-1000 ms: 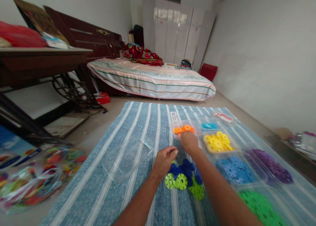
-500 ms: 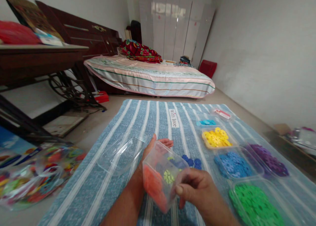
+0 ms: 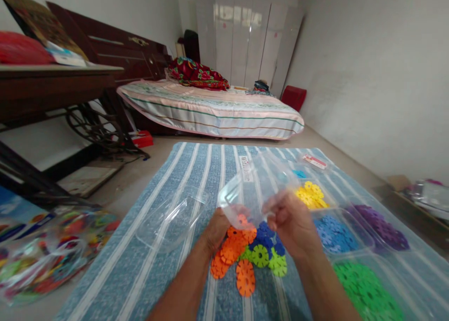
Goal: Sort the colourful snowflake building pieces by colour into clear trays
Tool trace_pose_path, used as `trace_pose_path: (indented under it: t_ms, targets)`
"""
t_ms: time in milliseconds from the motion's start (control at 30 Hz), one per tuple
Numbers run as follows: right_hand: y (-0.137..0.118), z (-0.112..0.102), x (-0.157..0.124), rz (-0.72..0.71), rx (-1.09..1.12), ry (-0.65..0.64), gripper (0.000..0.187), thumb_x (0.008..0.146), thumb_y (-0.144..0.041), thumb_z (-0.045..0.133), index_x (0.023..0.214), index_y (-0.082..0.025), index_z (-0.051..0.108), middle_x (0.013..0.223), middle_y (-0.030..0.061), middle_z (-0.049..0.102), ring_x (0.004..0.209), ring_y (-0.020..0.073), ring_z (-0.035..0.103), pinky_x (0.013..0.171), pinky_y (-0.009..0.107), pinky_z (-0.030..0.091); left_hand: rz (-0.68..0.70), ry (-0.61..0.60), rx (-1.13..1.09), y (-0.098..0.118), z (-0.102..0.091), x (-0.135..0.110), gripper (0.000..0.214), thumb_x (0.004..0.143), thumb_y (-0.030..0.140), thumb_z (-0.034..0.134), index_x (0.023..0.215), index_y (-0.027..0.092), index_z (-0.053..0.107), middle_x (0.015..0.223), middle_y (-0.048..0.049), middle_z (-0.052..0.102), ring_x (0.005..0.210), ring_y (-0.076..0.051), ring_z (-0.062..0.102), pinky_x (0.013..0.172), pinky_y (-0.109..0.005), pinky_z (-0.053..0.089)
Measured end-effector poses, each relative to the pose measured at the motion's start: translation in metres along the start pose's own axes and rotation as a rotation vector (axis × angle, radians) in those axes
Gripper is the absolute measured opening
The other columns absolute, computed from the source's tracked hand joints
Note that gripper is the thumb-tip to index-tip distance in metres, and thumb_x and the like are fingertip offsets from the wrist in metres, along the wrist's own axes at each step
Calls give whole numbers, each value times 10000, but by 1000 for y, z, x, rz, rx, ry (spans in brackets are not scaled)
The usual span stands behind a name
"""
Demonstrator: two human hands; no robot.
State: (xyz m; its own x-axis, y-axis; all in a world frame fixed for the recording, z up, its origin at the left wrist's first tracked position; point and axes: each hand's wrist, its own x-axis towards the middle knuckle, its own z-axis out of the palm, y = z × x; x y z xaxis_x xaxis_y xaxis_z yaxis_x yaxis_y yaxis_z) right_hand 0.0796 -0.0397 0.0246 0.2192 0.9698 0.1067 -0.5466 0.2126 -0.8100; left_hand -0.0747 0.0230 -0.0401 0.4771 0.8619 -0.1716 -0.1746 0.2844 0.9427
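Observation:
Both of my hands hold a clear plastic container (image 3: 257, 185) tipped over above the blue striped mat (image 3: 175, 274). My left hand (image 3: 216, 227) grips its lower left rim and my right hand (image 3: 293, 220) grips its right side. Orange snowflake discs (image 3: 233, 255) lie spilled on the mat just below the container. They sit beside a small heap of blue discs (image 3: 268, 232) and lime-green discs (image 3: 271, 260).
An empty clear tray (image 3: 171, 216) lies left of my hands. To the right stand clear trays of yellow (image 3: 310, 195), blue (image 3: 333, 232), purple (image 3: 384, 227) and green discs (image 3: 368, 288). A bag of mixed discs (image 3: 45, 251) lies at the far left. A bed (image 3: 210, 108) stands beyond the mat.
My right hand took the container of orange discs from the far mat and brought it near. Both hands then tipped it, and the orange discs spilled out onto the mat.

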Motion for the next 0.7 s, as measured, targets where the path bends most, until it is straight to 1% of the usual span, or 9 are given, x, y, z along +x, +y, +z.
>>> trace_pose_path:
  t_ms: [33,100,167,267,367,467,600,667,700]
  targets:
    - [-2,6,16,-124,-183,9,245,787,-416,638,713,-191,577,657,-11,643,580,117,594,423,183,418,26,17,76,-1,2,1,336,705,432,688,867,140,725,837,-62,715,820,-220,622,805,-324,449]
    - [2,20,47,-294,-696,8,169,832,-344,566,763,-193,603,727,-2,663,662,126,614,525,210,460,71,56,220,-3,5,4,301,705,410,683,857,154,728,840,-46,715,835,-211,612,814,-313,434]
    - [14,33,66,-352,-1270,-104,167,872,-294,500,844,-193,630,848,15,686,790,134,630,682,237,479,105,64,313,-5,7,7,262,701,383,674,829,160,725,822,-31,712,818,-205,604,790,-303,428]
    - [29,49,70,-339,-1552,-229,196,855,-314,545,987,-199,633,1000,39,684,932,168,619,782,262,463,138,50,339,-7,7,8,216,696,372,663,699,160,699,709,-11,689,712,-190,582,704,-292,429]
    - [23,46,58,-292,-1685,-207,287,865,-346,537,1113,-211,593,1123,65,648,1034,202,583,811,288,458,154,20,305,-6,5,7,223,691,386,671,641,169,687,671,-17,680,722,-207,587,706,-296,442]
    - [-7,10,61,-142,-1867,-71,257,863,-331,533,1046,-181,633,1069,116,665,1027,254,590,818,347,462,144,51,335,-5,5,7,213,686,376,686,772,187,733,798,-36,718,841,-236,612,791,-311,452]
    - [-57,-68,86,139,-2070,273,266,874,-270,518,1007,-77,644,1049,237,635,1019,332,597,790,436,474,123,82,391,-7,4,9,271,712,400,666,868,190,735,906,-50,729,919,-241,619,846,-317,448]
    - [-76,-101,95,264,-2114,387,255,867,-254,555,1000,-54,640,1022,232,633,974,310,617,768,423,493,114,75,375,-8,4,9,296,721,418,657,883,181,728,908,-52,729,914,-238,623,843,-317,452]
    - [-82,-114,97,296,-2130,422,263,877,-273,562,1039,-76,624,1050,190,627,963,271,618,778,409,502,110,74,358,-9,3,10,310,724,429,653,890,177,723,908,-52,729,908,-237,625,840,-318,454]
